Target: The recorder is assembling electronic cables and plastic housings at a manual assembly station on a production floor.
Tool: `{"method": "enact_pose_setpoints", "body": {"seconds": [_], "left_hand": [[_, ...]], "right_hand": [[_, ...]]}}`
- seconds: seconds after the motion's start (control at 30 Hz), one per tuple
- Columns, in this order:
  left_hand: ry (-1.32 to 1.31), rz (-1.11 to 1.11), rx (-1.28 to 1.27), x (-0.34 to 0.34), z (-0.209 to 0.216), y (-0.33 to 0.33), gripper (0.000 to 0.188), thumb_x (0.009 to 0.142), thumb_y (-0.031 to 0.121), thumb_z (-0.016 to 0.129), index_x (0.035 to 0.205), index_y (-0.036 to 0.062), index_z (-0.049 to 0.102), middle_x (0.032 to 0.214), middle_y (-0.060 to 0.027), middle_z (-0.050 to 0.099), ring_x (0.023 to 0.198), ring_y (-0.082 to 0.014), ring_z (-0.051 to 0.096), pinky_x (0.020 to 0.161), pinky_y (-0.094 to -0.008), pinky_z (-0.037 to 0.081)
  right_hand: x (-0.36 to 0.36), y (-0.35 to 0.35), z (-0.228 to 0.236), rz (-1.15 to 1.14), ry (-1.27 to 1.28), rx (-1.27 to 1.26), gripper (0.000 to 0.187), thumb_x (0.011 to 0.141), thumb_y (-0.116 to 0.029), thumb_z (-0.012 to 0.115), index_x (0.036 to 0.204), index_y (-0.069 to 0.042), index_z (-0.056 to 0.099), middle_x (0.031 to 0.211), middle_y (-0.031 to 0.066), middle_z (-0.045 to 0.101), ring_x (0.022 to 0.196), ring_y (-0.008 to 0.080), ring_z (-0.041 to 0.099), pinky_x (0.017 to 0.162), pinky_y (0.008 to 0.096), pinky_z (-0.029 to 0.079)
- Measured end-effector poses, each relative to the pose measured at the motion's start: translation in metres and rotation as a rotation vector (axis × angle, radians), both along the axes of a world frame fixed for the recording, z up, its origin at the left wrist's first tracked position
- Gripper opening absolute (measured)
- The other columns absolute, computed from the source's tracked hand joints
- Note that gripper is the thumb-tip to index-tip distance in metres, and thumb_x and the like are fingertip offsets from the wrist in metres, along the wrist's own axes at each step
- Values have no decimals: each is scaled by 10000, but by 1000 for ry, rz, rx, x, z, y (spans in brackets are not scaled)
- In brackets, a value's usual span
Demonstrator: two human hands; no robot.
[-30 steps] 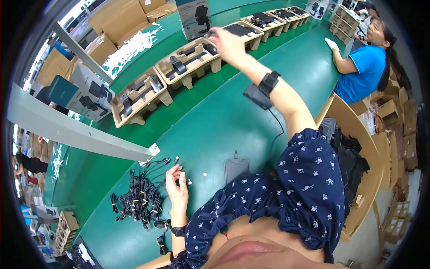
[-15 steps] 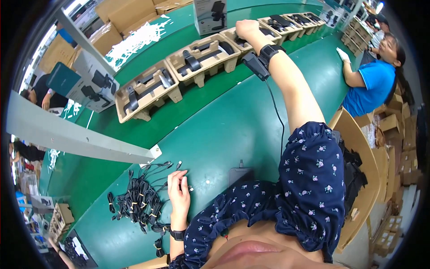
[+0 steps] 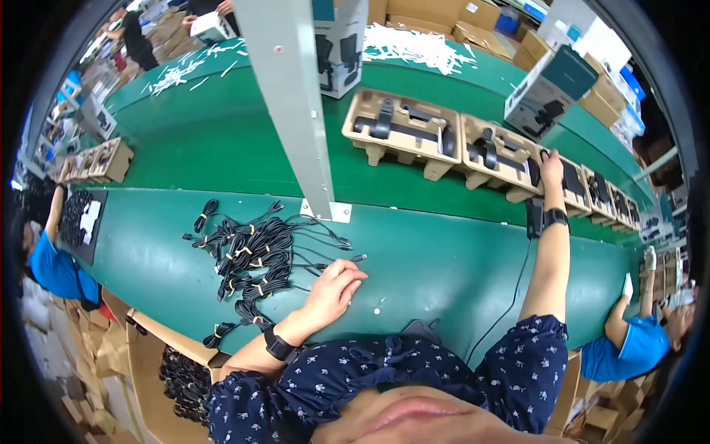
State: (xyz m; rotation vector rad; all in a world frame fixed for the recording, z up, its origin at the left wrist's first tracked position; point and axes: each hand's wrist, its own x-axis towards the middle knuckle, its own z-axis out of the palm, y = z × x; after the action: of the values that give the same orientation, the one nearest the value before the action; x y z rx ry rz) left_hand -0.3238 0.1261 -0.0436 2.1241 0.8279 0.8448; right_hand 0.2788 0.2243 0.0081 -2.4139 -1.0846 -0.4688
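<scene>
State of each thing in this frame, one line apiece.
left hand: fingers bent, beside the cable ends; grip unclear
right hand: at the tray row; grip unclear
black cables: bundled with tan bands, ends loose
leftmost tan tray in front: uncovered, filled with black parts
white strips: heaped loose
carton at lower left: open, holding dark items

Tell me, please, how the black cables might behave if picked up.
The cables would probably be floppy, since their ends curve loosely. Bundles likely lift whole, as tan bands tie them, but may snag, lying heaped together.
</scene>
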Motion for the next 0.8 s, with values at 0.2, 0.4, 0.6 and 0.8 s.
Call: {"method": "enact_pose_setpoints", "body": {"seconds": [0.2,0.4,0.6,0.8], "left_hand": [[-1,21,34,3,-3,-4,181,789,5,604,960,64,613,940,-82,536,865,-262,555,739,-340,465],[11,-25,26,2,-6,2,162,798,27,593,955,67,597,943,-86,520,904,-271,534,774,-349,452],[-18,-24,55,-1,-10,6,143,807,43,589,949,58,588,956,-90,514,904,-279,528,783,-360,450],[-33,-26,81,-4,-12,3,143,807,48,581,950,49,575,965,-95,503,919,-288,520,798,-370,448]], "right_hand": [[-7,-7,9,-14,-160,-73,306,796,-264,633,953,-48,485,948,216,593,908,400,570,753,471,460],[8,-3,8,8,-140,-236,326,775,-215,649,1031,-75,504,1036,178,592,944,382,566,775,463,450],[-9,-36,6,160,-575,-112,397,881,-344,453,825,-2,648,888,227,644,845,367,625,744,457,489],[-154,-68,29,298,-589,-46,473,757,-143,639,1206,-97,496,1212,126,498,1092,310,479,903,439,388]]}}
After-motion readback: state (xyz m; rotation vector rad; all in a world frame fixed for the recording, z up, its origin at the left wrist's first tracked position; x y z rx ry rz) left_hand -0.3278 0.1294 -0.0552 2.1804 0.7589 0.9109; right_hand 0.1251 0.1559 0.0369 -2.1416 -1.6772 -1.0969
